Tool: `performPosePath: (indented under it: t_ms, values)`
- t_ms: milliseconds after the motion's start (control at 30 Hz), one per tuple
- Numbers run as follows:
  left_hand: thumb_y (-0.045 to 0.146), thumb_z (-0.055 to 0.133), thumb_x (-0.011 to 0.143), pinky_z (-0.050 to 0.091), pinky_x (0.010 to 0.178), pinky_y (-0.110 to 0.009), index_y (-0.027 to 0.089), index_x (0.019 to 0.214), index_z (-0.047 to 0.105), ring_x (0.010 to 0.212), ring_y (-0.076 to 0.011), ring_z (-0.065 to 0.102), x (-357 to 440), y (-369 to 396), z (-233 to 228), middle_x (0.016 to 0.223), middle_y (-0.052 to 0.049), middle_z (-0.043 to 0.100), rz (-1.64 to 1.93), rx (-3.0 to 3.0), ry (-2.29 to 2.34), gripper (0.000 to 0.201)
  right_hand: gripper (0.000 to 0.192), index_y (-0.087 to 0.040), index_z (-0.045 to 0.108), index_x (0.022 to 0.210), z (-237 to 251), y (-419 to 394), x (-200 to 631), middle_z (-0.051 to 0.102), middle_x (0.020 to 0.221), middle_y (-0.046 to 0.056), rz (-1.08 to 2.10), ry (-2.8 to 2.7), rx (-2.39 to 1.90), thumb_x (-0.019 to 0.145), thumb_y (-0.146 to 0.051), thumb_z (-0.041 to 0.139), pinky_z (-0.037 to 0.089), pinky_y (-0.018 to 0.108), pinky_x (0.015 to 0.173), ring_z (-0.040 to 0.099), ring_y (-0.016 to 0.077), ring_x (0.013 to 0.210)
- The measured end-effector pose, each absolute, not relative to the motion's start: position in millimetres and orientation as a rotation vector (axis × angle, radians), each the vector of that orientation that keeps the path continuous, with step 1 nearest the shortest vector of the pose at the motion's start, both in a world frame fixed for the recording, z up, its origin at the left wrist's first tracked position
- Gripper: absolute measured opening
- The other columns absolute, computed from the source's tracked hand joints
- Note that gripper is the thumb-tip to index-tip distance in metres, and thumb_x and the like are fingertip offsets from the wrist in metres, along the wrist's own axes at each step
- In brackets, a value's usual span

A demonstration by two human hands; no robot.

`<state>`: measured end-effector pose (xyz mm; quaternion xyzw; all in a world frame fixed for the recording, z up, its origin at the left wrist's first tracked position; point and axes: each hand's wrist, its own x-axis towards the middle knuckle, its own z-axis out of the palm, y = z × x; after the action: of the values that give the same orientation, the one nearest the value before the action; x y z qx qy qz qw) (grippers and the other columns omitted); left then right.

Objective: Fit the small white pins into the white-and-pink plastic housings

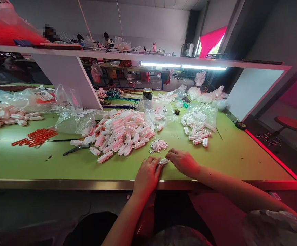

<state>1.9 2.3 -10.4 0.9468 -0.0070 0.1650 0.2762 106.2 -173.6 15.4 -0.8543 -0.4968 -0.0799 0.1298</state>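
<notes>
we see our left hand (pixel 145 173) gripping a white slotted block (pixel 163 161) near the front edge of the tabletop (pixel 86 169), while our right hand (pixel 184 162) is curled at the block's right end; whether it pinches anything there, we cannot tell. just beyond lie small white pegs (pixel 159 145), and to their left we have a large heap of similar blocks (pixel 122 133)
</notes>
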Motion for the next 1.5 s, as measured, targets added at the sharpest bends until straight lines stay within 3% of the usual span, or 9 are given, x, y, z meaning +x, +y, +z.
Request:
performPosePath:
  t_ms: [400,900,1200,1333,1500]
  values:
    - [0.028,0.053,0.099,0.049,0.095,-0.041,0.018,0.122,0.064,0.105,-0.0253,0.059,2,1,-5,0.11,-0.008,0.065,0.405,2.562,-0.007,0.028,0.019,-0.021,0.067,0.102,17,-172,103,0.067,0.101,0.004,-0.176,-1.401,-2.511,0.102,-0.018,0.048,0.04,0.023,0.063,0.062,0.0125,0.074]
    - [0.027,0.054,0.098,0.05,0.094,-0.041,0.02,0.119,0.064,0.102,-0.0245,0.059,2,2,-9,0.108,-0.007,0.065,0.454,2.537,-0.018,0.024,0.021,-0.018,0.066,0.102,10,-172,97,0.067,0.101,0.007,-0.476,-1.696,-2.588,0.101,-0.016,0.046,0.037,0.029,0.066,0.057,0.0155,0.073]
    - [0.028,0.053,0.099,0.049,0.093,-0.042,0.02,0.116,0.065,0.101,-0.0254,0.058,2,2,-11,0.107,-0.007,0.064,0.455,2.527,-0.023,0.023,0.023,-0.017,0.067,0.11,18,-177,90,0.067,0.101,0.008,-0.254,-1.618,-2.528,0.098,-0.018,0.048,0.042,0.028,0.068,0.061,0.0165,0.076]
    - [0.027,0.054,0.098,0.05,0.093,-0.042,0.019,0.116,0.066,0.102,-0.0257,0.059,2,3,-12,0.107,-0.008,0.065,0.481,2.526,-0.015,0.023,0.02,-0.019,0.069,0.107,14,-177,121,0.068,0.102,0.007,-0.142,-1.319,-2.277,0.099,-0.02,0.051,0.047,0.025,0.077,0.065,0.0156,0.085]
    - [0.029,0.054,0.098,0.051,0.094,-0.042,0.018,0.116,0.068,0.102,-0.0259,0.06,2,3,-13,0.108,-0.009,0.066,0.496,2.515,0.002,0.025,0.01,-0.016,0.071,0.095,8,-171,173,0.069,0.098,0.007,-0.078,-1.078,-2.365,0.091,-0.013,0.063,0.048,0.03,0.084,0.064,0.0187,0.091]
